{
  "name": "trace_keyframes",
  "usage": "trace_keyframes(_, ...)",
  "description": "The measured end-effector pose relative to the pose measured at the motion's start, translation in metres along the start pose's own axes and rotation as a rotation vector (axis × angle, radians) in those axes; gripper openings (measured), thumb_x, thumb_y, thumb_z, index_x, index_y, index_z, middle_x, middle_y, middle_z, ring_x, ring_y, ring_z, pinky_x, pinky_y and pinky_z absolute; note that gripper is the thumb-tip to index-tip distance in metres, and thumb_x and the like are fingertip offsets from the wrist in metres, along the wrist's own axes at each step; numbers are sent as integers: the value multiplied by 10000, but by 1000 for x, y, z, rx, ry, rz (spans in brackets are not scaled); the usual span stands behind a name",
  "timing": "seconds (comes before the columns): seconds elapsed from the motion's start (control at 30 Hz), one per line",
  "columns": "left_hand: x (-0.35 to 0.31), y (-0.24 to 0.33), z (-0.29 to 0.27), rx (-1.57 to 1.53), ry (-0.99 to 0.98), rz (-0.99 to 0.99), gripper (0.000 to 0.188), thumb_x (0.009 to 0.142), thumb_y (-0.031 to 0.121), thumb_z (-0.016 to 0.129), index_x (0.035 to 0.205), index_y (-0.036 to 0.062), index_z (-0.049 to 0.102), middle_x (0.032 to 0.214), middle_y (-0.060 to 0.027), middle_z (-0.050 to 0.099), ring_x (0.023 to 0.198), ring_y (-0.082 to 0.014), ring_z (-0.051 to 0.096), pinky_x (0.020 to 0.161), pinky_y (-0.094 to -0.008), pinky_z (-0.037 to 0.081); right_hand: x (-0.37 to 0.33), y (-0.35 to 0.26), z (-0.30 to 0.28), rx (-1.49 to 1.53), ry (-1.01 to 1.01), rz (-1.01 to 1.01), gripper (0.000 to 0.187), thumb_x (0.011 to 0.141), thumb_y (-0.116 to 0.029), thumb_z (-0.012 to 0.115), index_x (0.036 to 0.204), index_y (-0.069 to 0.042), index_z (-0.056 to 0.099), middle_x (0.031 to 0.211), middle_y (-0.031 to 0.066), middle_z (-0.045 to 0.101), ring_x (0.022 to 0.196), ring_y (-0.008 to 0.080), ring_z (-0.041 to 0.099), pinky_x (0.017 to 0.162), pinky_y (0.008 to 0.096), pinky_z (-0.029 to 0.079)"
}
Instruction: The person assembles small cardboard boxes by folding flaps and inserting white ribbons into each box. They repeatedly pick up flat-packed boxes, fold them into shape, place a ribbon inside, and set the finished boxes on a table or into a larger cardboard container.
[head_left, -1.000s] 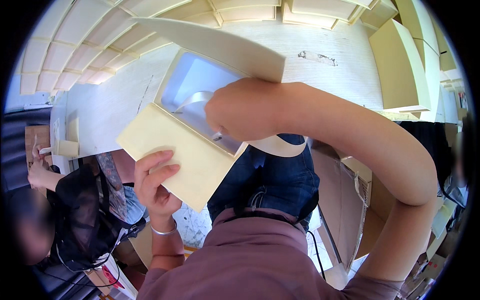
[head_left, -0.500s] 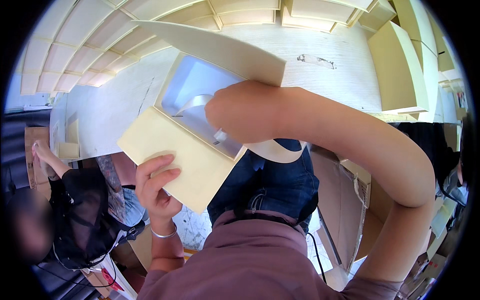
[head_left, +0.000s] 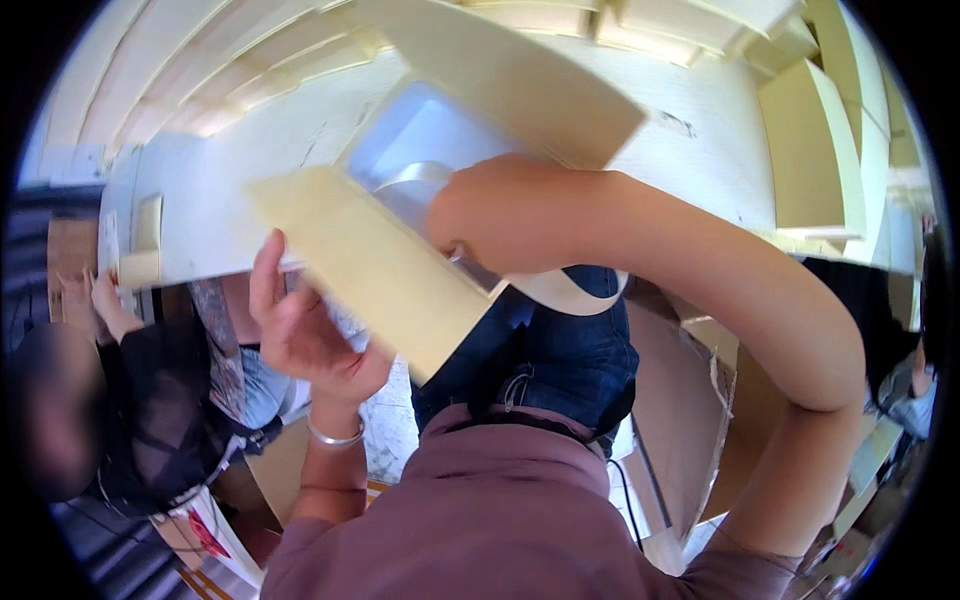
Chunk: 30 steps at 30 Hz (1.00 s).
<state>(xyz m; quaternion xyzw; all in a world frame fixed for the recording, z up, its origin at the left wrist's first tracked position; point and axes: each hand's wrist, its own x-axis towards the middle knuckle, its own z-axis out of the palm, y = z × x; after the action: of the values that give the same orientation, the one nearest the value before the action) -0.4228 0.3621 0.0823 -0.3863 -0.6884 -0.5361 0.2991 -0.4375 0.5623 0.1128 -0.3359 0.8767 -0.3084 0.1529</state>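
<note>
A cream cardboard box (head_left: pixel 400 270) is tilted over the near edge of the table, its lid (head_left: pixel 520 80) raised on the far side. Its inside is pale blue-white. My right hand (head_left: pixel 505 215) reaches over the opening, fingers curled closed around a white ribbon (head_left: pixel 570 295). One stretch of the ribbon loops inside the box; another hangs below my wrist. My fingertips are mostly hidden behind the hand. Beside the box's lower left edge, my left hand (head_left: pixel 315 335) has its fingers spread. Its thumb is close to the edge; whether it touches is unclear.
Many cream boxes (head_left: pixel 210 70) line the far side of the white table (head_left: pixel 240 135). More cream boxes (head_left: pixel 815 150) stand at the right. A large open brown carton (head_left: pixel 690 400) is to the right of my legs. Another person (head_left: pixel 165 400) sits at the left.
My left fingers have come off the box's front panel and spread apart. The box has shifted up and to the right in view, with my right hand still at the ribbon.
</note>
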Motion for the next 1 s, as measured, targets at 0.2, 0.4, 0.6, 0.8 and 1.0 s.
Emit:
trace_keyframes(0.2, -36, 7, 11, 141, -287, -470, 278, 693, 124, 647, 956, 79, 568, 920, -124, 536, 874, -295, 518, 751, -389, 395, 5, 5, 1, 145, -46, 100, 128, 718, -74, 546, 810, -43, 629, 743, 151, 603, 717, 311, 582, 622, 392, 435)
trace_keyframes(0.4, -27, -2, 11, 291, -270, -296, 92, 667, 90, 646, 748, 103, 605, 789, -27, 558, 782, -229, 510, 689, -351, 360, 10, -5, -10, 138, -161, 214, 126, 744, -70, 564, 846, -14, 612, 782, 127, 613, 723, 256, 581, 642, 332, 442)
trace_keyframes(0.6, -112, -36, -27, 62, -29, -699, 104, 677, 6, 659, 704, 3, 558, 884, -113, 520, 812, -234, 521, 754, -306, 404, 4, 2, -26, 453, -9, 245, 196, 800, -111, 593, 978, -34, 612, 880, 66, 612, 805, 135, 555, 772, 264, 439)
trace_keyframes(0.8, -219, -92, -37, 342, -382, -1021, 533, 620, 136, 712, 1107, 62, 507, 1210, -208, 411, 1149, -344, 397, 936, -380, 342, -21, -9, -38, 496, 525, 205, 277, 865, -172, 512, 1070, 9, 556, 1083, 109, 569, 1013, 193, 529, 877, 319, 415)
trace_keyframes(1.0, -152, -82, -14, -98, -451, -713, 1060, 599, 346, 752, 1369, 14, 105, 1393, -236, 152, 1296, -386, 142, 1041, -465, 148, -73, -22, 33, 286, 1059, 95, 543, 827, -316, 542, 1233, 15, 401, 1203, 183, 483, 1133, 271, 464, 974, 411, 327)
